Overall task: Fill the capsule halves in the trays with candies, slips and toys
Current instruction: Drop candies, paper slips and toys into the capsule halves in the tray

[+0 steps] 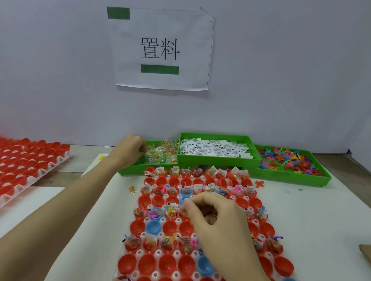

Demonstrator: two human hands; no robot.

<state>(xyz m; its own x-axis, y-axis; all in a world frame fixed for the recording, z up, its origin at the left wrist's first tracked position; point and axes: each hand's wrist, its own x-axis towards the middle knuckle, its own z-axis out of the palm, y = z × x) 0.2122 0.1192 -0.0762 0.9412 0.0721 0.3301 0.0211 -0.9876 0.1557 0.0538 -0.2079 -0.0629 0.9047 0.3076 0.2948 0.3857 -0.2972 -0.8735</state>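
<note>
At the far left a second tray of red capsule halves (17, 160) lies on the table, its long axis running from near left to far right, with a few blue halves at its near end.

Your left hand (131, 150) reaches forward into the green bin of candy packets (162, 155). Its fingers are curled down among the packets, but you cannot tell from here if they already pinch one.

In front of you lies the white tray of capsule halves (204, 239). Its long axis runs away from you, toward the bins, and the halves all have the open side up. Most are red, some are blue (153, 226). Many halves in the far rows already hold a candy packet, a slip and a small toy; the near rows are mostly bare.

Your right hand (215, 222) is over the middle of this tray, with thumb and forefinger together at a half there. What they pinch is too small to tell.

Behind the tray, the middle green bin holds white slips (215, 149). To the right, just beside it, another green bin holds coloured toys (289, 161).
</note>
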